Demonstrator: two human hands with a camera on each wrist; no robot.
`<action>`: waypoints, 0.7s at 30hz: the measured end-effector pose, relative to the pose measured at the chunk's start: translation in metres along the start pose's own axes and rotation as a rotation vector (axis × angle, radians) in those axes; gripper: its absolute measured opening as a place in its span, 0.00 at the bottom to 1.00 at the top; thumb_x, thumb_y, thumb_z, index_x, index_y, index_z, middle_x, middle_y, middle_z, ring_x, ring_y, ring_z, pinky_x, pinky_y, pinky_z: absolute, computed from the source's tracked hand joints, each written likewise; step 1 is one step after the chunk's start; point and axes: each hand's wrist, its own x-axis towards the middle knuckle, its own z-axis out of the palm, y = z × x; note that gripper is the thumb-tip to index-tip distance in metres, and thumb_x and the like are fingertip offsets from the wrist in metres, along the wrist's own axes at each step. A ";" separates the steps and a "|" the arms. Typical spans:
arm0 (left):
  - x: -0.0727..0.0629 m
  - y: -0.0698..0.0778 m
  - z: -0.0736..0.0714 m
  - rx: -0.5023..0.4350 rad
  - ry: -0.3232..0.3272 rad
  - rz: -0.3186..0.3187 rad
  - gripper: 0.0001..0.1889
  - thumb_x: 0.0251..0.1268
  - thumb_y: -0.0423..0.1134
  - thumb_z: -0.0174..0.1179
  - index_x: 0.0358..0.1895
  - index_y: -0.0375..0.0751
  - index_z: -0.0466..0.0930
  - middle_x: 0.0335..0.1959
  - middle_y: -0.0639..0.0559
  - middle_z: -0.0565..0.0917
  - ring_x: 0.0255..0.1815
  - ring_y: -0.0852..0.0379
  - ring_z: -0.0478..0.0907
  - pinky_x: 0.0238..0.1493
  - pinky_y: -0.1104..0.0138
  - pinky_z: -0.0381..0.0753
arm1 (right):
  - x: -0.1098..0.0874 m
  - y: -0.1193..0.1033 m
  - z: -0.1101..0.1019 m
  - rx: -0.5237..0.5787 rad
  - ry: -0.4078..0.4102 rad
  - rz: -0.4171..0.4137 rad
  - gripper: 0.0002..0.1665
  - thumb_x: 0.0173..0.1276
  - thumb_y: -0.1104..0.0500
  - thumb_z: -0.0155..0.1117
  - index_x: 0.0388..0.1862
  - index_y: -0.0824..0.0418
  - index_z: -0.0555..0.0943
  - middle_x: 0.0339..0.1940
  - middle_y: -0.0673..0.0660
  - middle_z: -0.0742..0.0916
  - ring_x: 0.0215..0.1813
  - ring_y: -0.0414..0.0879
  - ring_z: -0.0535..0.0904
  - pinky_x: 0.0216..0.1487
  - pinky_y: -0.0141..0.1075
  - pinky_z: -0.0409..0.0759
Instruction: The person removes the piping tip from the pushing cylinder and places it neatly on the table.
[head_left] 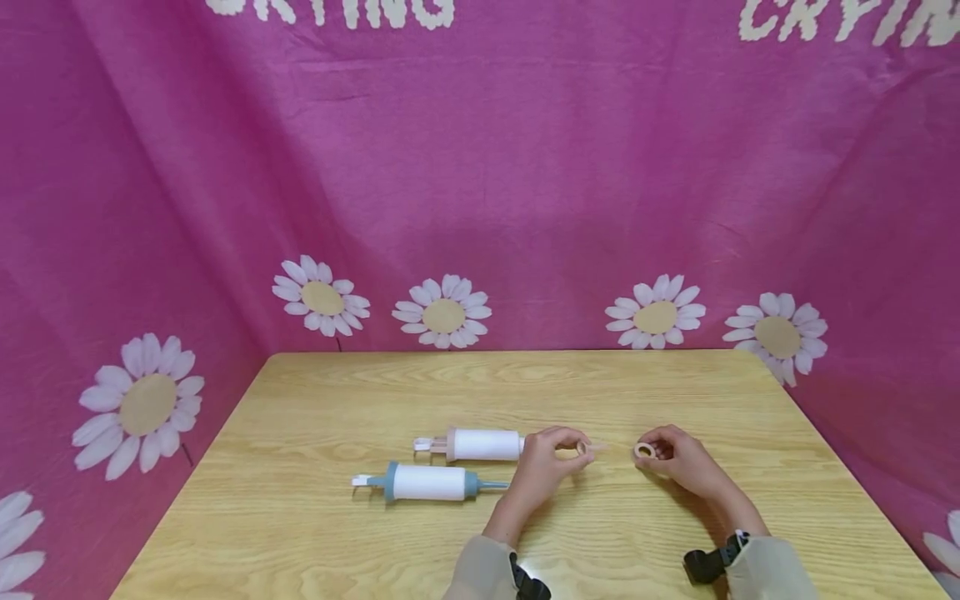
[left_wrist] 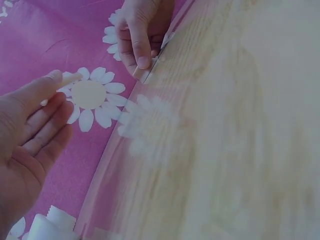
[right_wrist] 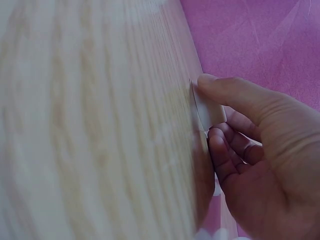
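Observation:
My left hand (head_left: pixel 551 457) pinches a small pale pink piece (left_wrist: pixel 70 80), which looks slender and rod-like in the left wrist view. That hand covers the right end of a white roll on a pink holder (head_left: pixel 486 445). Below it, a matching white roll on a blue holder (head_left: pixel 429 482) lies with its thin rod pointing toward the left wrist. To the right, my right hand (head_left: pixel 678 458) holds a small beige ring (right_wrist: pixel 212 110) between thumb and fingers, close over the wooden table (head_left: pixel 525 383). A gap separates the two hands.
Behind the table hangs a pink cloth (head_left: pixel 480 183) with white daisies, meeting the table's far edge. More of this cloth flanks both sides. Black straps with small cameras (head_left: pixel 705 567) sit on the wrists, over the sleeves' ends.

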 end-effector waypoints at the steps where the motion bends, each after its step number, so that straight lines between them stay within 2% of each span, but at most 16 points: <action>1: 0.001 0.001 0.001 0.015 -0.014 -0.007 0.07 0.60 0.40 0.69 0.39 0.44 0.86 0.37 0.53 0.88 0.41 0.67 0.81 0.46 0.74 0.81 | 0.000 0.000 0.000 0.000 0.001 0.001 0.16 0.61 0.58 0.72 0.44 0.65 0.82 0.38 0.57 0.80 0.35 0.36 0.70 0.35 0.26 0.72; 9: 0.008 0.003 0.005 0.044 -0.111 -0.090 0.06 0.59 0.38 0.69 0.37 0.42 0.83 0.31 0.56 0.84 0.42 0.64 0.83 0.43 0.78 0.79 | -0.001 -0.001 0.000 -0.006 0.002 0.022 0.17 0.61 0.57 0.72 0.45 0.65 0.82 0.39 0.57 0.80 0.36 0.39 0.70 0.35 0.27 0.70; 11: 0.010 0.004 0.006 0.057 -0.120 -0.114 0.06 0.59 0.38 0.69 0.36 0.42 0.83 0.30 0.56 0.83 0.41 0.65 0.82 0.41 0.78 0.78 | -0.001 -0.002 0.000 -0.006 0.001 0.023 0.17 0.61 0.57 0.72 0.45 0.65 0.81 0.39 0.57 0.79 0.36 0.40 0.70 0.35 0.27 0.70; 17: 0.014 0.003 0.009 0.091 -0.145 -0.134 0.05 0.57 0.34 0.70 0.33 0.40 0.82 0.28 0.52 0.82 0.32 0.66 0.77 0.35 0.80 0.75 | -0.001 0.000 0.002 0.001 0.017 0.021 0.16 0.62 0.57 0.72 0.44 0.65 0.82 0.39 0.57 0.79 0.36 0.38 0.70 0.36 0.26 0.71; 21: 0.015 0.003 0.011 0.113 -0.162 -0.150 0.05 0.56 0.31 0.70 0.34 0.39 0.82 0.30 0.51 0.83 0.31 0.67 0.77 0.33 0.80 0.74 | -0.001 0.001 0.002 -0.011 0.023 0.023 0.16 0.61 0.56 0.72 0.44 0.64 0.82 0.38 0.56 0.79 0.37 0.39 0.70 0.35 0.26 0.70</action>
